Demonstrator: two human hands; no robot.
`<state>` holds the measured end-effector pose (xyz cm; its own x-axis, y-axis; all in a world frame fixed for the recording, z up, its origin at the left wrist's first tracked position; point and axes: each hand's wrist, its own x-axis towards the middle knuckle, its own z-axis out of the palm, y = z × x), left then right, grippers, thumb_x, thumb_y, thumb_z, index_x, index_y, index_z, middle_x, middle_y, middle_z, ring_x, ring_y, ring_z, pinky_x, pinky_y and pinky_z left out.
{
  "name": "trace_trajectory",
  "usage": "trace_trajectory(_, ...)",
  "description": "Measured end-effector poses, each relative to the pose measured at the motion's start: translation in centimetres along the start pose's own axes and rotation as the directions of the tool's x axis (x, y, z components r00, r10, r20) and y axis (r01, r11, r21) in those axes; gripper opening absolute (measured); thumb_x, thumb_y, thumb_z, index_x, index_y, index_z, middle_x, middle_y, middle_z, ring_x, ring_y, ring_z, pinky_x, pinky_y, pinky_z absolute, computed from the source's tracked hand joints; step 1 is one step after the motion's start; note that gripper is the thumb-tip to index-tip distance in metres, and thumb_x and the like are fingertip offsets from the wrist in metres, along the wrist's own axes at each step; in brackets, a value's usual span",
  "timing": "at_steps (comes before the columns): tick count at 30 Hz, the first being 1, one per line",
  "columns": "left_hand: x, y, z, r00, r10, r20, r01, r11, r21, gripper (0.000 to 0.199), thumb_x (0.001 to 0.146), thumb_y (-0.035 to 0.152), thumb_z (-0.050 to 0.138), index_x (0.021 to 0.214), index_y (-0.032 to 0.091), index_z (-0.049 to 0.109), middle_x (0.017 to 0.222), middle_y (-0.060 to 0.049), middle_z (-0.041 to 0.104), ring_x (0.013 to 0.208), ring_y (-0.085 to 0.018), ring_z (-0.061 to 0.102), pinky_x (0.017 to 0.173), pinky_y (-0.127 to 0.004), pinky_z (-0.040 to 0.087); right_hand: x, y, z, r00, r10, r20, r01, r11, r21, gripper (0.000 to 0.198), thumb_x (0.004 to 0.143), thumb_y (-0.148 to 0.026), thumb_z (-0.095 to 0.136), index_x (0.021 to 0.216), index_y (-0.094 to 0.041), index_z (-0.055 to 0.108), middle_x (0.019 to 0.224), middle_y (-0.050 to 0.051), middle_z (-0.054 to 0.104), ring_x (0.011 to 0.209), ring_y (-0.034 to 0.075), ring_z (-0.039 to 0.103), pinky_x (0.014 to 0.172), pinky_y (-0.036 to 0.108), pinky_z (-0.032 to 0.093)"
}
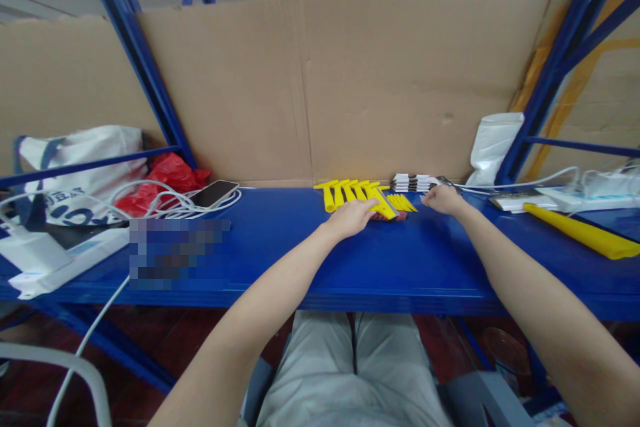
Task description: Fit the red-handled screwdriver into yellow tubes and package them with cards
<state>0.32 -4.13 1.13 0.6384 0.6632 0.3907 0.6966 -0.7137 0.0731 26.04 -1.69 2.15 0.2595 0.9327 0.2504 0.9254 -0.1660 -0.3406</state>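
Observation:
My left hand (pixel 353 217) is closed on a yellow scraper (pixel 383 205) with a wide, flat head, its fingers over the near end. Red-and-dark pieces (pixel 400 217) show beside and under that tool. Just behind it, several matching yellow T-shaped scrapers (pixel 340 193) lie in a row. Small yellow pointed pieces (pixel 401 202) are lined up between my two hands. My right hand (pixel 443 199) is bent into a pinch at the tabletop, near tiny pale bits; what its fingertips hold is too small to name. White packs with dark bands (pixel 413 183) are stacked behind.
A cardboard sheet (pixel 300 93) walls the back of the blue table (pixel 280 253). On the left are a phone (pixel 216 193), white cables, a red plastic bag (pixel 175 173) and a cloth bag (pixel 95 167). To the right lie a long yellow piece (pixel 585 232) and a white pouch (pixel 495 147).

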Motion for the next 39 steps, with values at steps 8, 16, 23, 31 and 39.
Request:
trace_trajectory(8,-0.1,1.1,0.0,0.998,0.053,0.044,-0.055,0.997,0.046,0.035,0.094,0.031,0.033,0.121,0.021,0.053,0.111,-0.009,0.065,0.102,-0.022,0.061,0.083,-0.033,0.049,-2.1,-4.5,0.8,0.973,-0.196,-0.122,0.229,0.749,0.621,0.009,0.067,-0.023,0.058,0.065,-0.016,0.062,0.073,0.003,0.065,0.072,0.015,0.057,0.072,0.027,0.044)
trace_trajectory(16,-0.3,1.4,-0.2,0.997,0.072,0.029,-0.074,0.996,0.054,0.032,0.093,0.029,0.036,0.119,0.022,0.054,0.11,-0.008,0.065,0.101,-0.022,0.062,0.083,-0.034,0.049,-2.9,-6.5,1.7,0.961,-0.25,-0.115,0.262,0.705,0.659,0.008,0.065,-0.021,0.06,0.058,-0.017,0.06,0.068,0.001,0.062,0.07,0.014,0.055,0.072,0.027,0.043)
trace_trajectory(23,-0.2,1.2,0.2,0.997,0.079,0.025,-0.08,0.994,0.068,0.033,0.093,0.031,0.036,0.119,0.023,0.056,0.108,-0.007,0.066,0.099,-0.021,0.062,0.083,-0.034,0.049,-3.4,-7.1,1.7,0.98,-0.196,-0.037,0.169,0.719,0.674,0.006,0.065,-0.017,0.058,0.059,-0.017,0.059,0.062,0.0,0.06,0.064,0.013,0.052,0.065,0.025,0.04)
trace_trajectory(31,-0.2,1.4,0.0,0.998,0.06,0.03,-0.063,0.994,0.093,0.034,0.093,0.032,0.036,0.12,0.024,0.055,0.108,-0.007,0.065,0.099,-0.02,0.062,0.083,-0.033,0.049,-3.7,-7.6,1.7,0.997,-0.074,0.03,0.023,0.624,0.781,0.01,0.063,-0.013,0.06,0.066,-0.018,0.051,0.063,-0.004,0.053,0.061,0.01,0.048,0.064,0.024,0.04)
trace_trajectory(39,-0.3,1.5,-0.2,0.998,0.054,0.033,-0.057,0.993,0.101,0.033,0.094,0.031,0.035,0.119,0.024,0.055,0.108,-0.007,0.065,0.099,-0.02,0.062,0.083,-0.032,0.049,-4.3,-8.2,1.5,0.998,-0.024,0.065,-0.042,0.532,0.845,0.019,0.063,-0.011,0.059,0.074,-0.02,0.047,0.068,-0.004,0.054,0.067,0.011,0.053,0.068,0.026,0.044)
